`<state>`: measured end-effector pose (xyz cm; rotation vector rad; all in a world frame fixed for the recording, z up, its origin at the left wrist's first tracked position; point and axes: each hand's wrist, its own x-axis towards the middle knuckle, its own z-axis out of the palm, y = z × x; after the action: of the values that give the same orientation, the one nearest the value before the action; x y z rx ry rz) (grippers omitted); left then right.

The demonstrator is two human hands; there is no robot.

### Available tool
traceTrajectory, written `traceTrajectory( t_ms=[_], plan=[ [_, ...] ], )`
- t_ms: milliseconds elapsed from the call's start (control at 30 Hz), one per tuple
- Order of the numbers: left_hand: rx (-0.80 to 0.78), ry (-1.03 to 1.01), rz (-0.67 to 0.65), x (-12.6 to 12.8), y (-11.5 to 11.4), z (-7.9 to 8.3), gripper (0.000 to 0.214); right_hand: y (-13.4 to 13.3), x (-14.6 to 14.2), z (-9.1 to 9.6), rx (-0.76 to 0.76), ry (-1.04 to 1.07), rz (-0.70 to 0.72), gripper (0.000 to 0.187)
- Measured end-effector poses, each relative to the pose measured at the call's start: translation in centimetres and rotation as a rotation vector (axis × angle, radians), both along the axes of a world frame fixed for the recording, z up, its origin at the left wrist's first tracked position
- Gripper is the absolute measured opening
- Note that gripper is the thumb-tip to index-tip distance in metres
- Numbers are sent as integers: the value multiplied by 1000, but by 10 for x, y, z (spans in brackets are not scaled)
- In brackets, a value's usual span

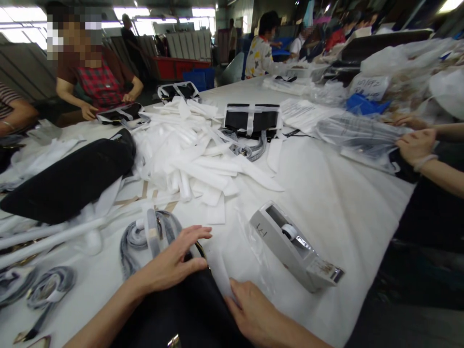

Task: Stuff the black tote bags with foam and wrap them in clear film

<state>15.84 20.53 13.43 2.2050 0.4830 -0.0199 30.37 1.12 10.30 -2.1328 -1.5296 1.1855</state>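
A black bag (184,309) with gold-coloured metal parts lies at the bottom centre, close to my body. My left hand (177,258) rests on its upper edge, fingers stretched out and thumb apart. To the right of the bag, my right hand (253,309) is closed on the near end of a thin white foam sheet (220,268), which runs along the bag's side. Just beyond my left hand lies a coiled strap (132,244) in clear wrapping. A grey tape dispenser (293,246) stands to the right of my right hand.
White foam strips (195,154) are heaped mid-table. Another black bag (72,174) lies at left, and a wrapped black bag (252,118) stands beyond the heap. At right, a co-worker's hands (416,145) hold a plastic-covered item. Across the table, a person in a checked apron (101,84) handles a bag.
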Motion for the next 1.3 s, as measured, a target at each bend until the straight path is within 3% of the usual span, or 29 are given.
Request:
traceTrajectory(
  t_ms=[67,133,200,333,400,467,600,800,967,1067,1133,1200,1300],
  plan=[
    [-46,130,-204,14,4,-3,87,0,-2,-3,-10,-41,-79,46],
    [-24,205,-286,21,3,-8,111,2,-3,-7,-5,-39,-118,50],
    [26,206,-281,23,1,-12,101,4,-3,-10,17,40,-98,43],
    [67,146,-273,22,-2,-16,50,10,-2,-12,35,86,-43,35],
    [53,98,-279,21,-1,-18,43,14,-1,-9,6,57,-15,34],
    [-46,53,-241,19,0,-21,49,17,0,-5,-26,56,6,34],
    [-229,107,-97,12,2,-24,85,20,1,-2,-38,45,5,34],
    [-153,122,20,-7,-11,-9,39,14,-3,-10,-10,-14,-91,38],
    [-196,35,79,-20,-20,-5,39,6,-8,-13,-31,-56,-85,40],
    [-314,42,180,-18,-14,-10,39,1,-10,-19,-46,-51,-52,38],
    [-448,114,221,-12,-8,-13,31,-1,-10,-25,-27,-81,-26,36],
    [-545,218,205,-5,-3,-15,39,-4,-11,-30,25,-127,4,39],
    [-527,408,122,5,-1,-15,45,-4,-10,-33,99,-133,25,38]
  ],
)
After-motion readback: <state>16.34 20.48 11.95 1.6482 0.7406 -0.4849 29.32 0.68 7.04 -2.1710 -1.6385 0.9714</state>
